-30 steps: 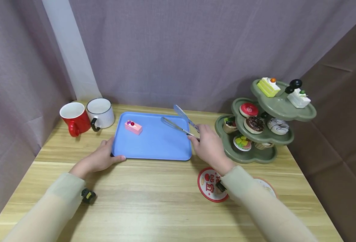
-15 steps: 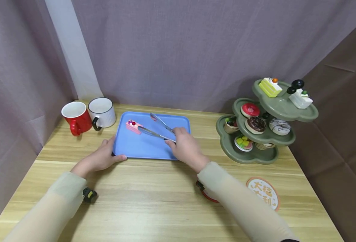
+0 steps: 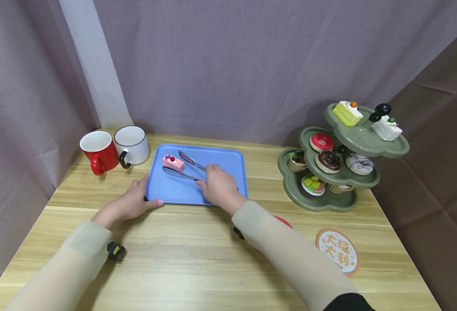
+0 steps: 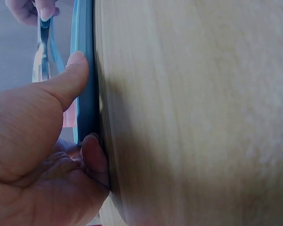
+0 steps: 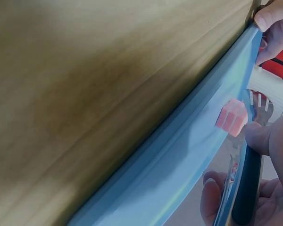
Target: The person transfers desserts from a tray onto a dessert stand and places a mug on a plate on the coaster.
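Note:
A blue tray [image 3: 224, 172] lies on the wooden table. Near its left end sits a small pink toy cake slice [image 3: 174, 163], topped with a red berry. My right hand [image 3: 221, 185] holds metal tongs [image 3: 191, 161] over the tray. Their two arms are spread, one tip behind the cake and one in front of it. My left hand [image 3: 133, 202] grips the tray's near left corner, its thumb along the front edge. In the right wrist view, the tongs' dark handle [image 5: 247, 186] lies between thumb and fingers.
A red mug [image 3: 99, 152] and a white mug [image 3: 132, 144] stand left of the tray. To the right is a green three-tier stand [image 3: 362, 138] with several toy cakes and donuts. A round coaster [image 3: 338, 251] lies near the right forearm, which partly covers another red one [image 3: 283, 221].
My right hand has carried the spread tongs leftward across the tray, so their tips now stand around the cake. The left hand has stayed at the tray's corner.

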The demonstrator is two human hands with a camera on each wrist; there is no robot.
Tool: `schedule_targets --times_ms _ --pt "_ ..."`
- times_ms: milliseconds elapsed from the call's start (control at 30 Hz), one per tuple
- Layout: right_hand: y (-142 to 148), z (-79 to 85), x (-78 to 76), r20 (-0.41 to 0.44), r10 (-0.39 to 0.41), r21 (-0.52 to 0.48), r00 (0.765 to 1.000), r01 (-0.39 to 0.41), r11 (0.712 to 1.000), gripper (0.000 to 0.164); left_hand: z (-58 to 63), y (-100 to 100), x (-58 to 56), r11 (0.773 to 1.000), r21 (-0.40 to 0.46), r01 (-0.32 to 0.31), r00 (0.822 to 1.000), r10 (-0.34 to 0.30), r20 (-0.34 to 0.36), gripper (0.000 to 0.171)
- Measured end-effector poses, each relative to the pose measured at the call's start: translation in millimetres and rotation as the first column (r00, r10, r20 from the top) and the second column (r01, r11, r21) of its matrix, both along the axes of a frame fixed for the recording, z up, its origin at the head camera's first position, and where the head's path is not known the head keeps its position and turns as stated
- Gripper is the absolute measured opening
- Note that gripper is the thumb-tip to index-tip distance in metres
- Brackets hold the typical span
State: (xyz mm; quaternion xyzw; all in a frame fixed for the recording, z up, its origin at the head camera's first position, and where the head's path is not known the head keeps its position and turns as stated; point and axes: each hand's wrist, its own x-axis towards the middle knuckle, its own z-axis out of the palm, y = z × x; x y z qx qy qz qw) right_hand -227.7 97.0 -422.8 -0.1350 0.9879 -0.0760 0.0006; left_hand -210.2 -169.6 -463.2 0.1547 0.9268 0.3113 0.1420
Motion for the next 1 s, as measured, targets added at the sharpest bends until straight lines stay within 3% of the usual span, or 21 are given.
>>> schedule_targets --times_ms 300,733,1000 --pt "-14 -0.4 -5.2 0.002 -0.031 0.083 1.000 0.030 0.996 0.047 -0.3 0 0.1 1.000 0.008 -0.005 1.000 0.005 -0.001 0.100" --pt "-23 -4.1 -8.5 0.038 -0.077 0.101 0.996 0.072 0.992 0.030 0.6 1 -0.1 1.000 0.007 -0.009 1.000 0.009 0.013 0.101" --pt "-26 -2.3 -7.0 0.059 -0.060 0.117 0.996 0.053 0.992 0.028 -1.1 0 0.1 1.000 0.009 -0.006 1.000 0.006 -0.004 0.100"
